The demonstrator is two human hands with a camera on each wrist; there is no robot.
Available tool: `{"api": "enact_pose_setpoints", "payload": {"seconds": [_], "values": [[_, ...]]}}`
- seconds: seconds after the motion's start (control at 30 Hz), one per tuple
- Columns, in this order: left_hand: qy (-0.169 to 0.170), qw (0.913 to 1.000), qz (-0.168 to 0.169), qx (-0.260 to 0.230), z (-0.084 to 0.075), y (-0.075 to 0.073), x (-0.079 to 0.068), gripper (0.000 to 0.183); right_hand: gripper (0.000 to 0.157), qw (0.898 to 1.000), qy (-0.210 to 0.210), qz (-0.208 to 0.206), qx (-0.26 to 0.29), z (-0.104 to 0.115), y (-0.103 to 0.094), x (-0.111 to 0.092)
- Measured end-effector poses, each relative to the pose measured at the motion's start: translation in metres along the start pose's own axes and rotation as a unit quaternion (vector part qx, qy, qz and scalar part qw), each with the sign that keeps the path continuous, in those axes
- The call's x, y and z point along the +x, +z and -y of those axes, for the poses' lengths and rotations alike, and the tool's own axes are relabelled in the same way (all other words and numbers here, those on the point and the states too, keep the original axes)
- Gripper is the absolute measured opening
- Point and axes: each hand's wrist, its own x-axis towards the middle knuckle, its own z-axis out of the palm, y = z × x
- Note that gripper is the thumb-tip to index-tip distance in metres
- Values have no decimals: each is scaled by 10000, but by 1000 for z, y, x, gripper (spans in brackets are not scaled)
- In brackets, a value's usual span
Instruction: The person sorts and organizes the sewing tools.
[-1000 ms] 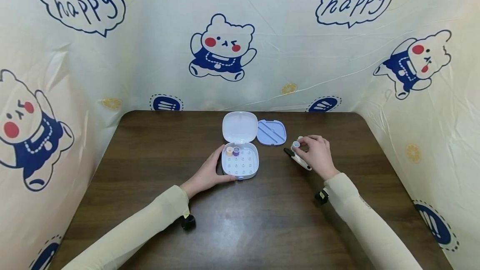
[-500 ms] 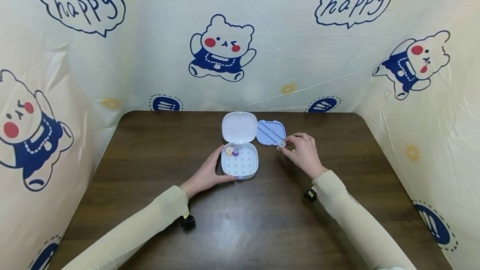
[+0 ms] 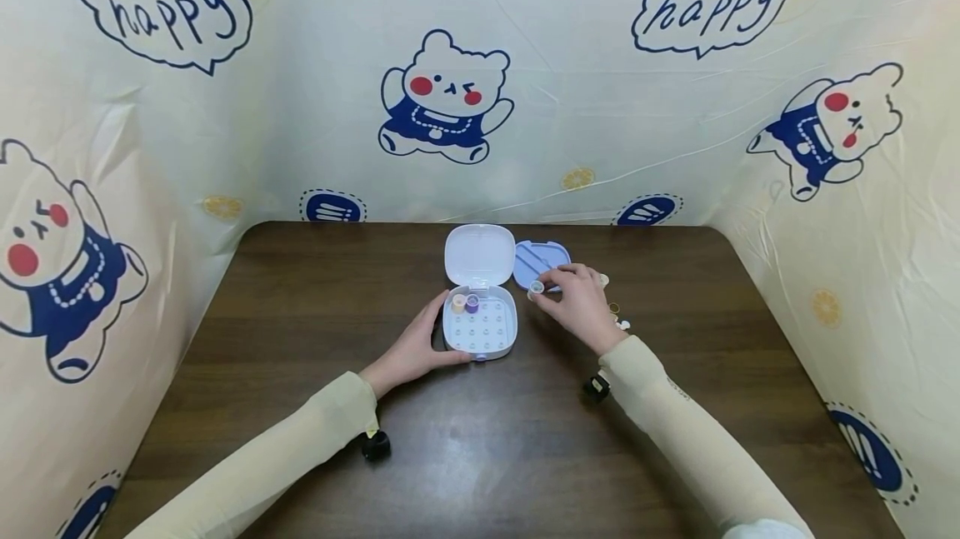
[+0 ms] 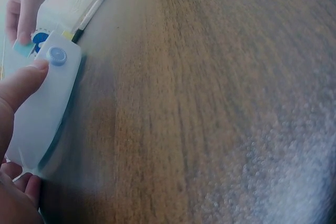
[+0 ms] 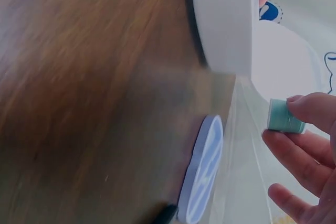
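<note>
My left hand grips a white sewing box, fingers along its left side and thumb at the front by the round catch. The box's lid stands open behind it. Inside are rows of small pegs, with a cream thread spool and a purple thread spool in the back row. To the right of the box, my right hand pinches a teal thread spool between thumb and fingers, held above the table. The spool is apart from the box.
A periwinkle inner tray with diagonal ridges lies right of the lid, partly behind my right hand. A slim white-and-black tool lies on the table to the right. Several small pieces show beside my right hand. A printed curtain surrounds the table.
My right hand has moved left with the teal thread spool, away from the things at the right and toward the box. My left hand and the box have stayed in place.
</note>
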Motion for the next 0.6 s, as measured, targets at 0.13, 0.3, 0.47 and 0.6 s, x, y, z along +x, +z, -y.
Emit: {"api": "enact_pose_setpoints", "payload": {"seconds": [0.13,0.3,0.47,0.6], "values": [[17,10000,-4,24,0,0,0,121,23,9999,-146,-59,19,8,7,3],[15,10000,6,-22,-1,0,0,121,21,9992,-364,-133,86,16,19,6],[15,10000,23,-53,-2,0,0,120,20,9988,-480,-78,90,23,27,10],[22,10000,7,-6,0,0,0,120,21,9987,-508,81,15,29,33,13]]}}
